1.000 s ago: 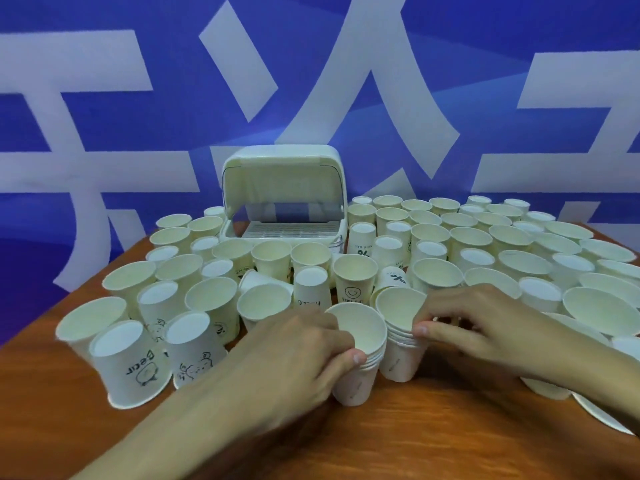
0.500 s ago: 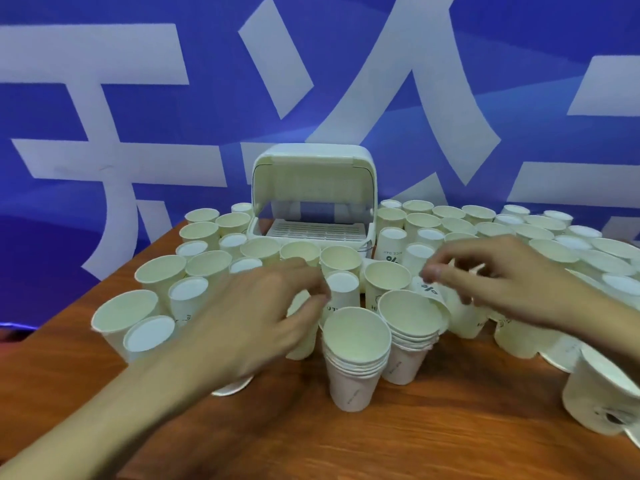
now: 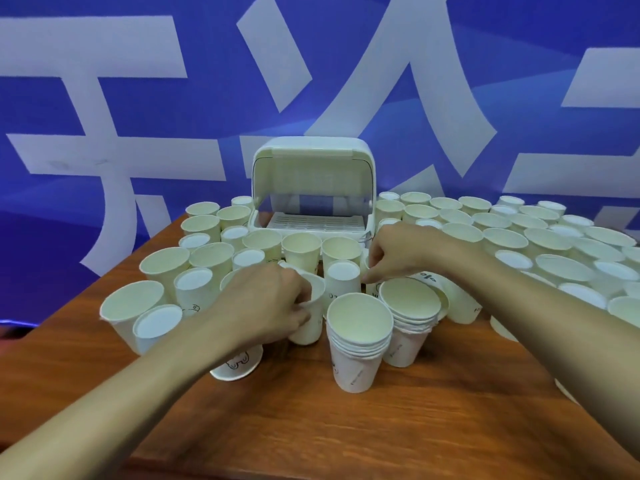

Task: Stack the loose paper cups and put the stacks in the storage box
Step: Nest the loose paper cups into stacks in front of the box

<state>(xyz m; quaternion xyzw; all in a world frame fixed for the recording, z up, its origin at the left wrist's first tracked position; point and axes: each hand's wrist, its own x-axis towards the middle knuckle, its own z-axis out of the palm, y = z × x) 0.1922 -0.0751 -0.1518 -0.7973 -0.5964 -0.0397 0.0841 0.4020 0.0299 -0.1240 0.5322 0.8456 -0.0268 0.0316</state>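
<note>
Both hands have left the 2 stacks and gone for fresh cups

A second ago the left hand (image 3: pixel 266 306) and right hand (image 3: pixel 401 254) were at the near stack (image 3: pixel 356 355) and the far stack (image 3: pixel 405 341). Both stacks now stand free on the worktop (image 3: pixel 381 427), side by side. The left fingers are curled round the rim of an upright cup (image 3: pixel 310 327) just left of the near stack. The right fingers are bent and seem to pinch a second cup (image 3: pixel 367 265) behind the stacks, though the hand hides most of it. So this is probably another pick-up round, with each hand feeding 1 more cup to a stack. The storage box (image 3: pixel 311 168) stands open at the back with no cups in it, and many loose cups (image 3: pixel 502 237) are still unstacked, so the task looks to be at an early stage.
</note>
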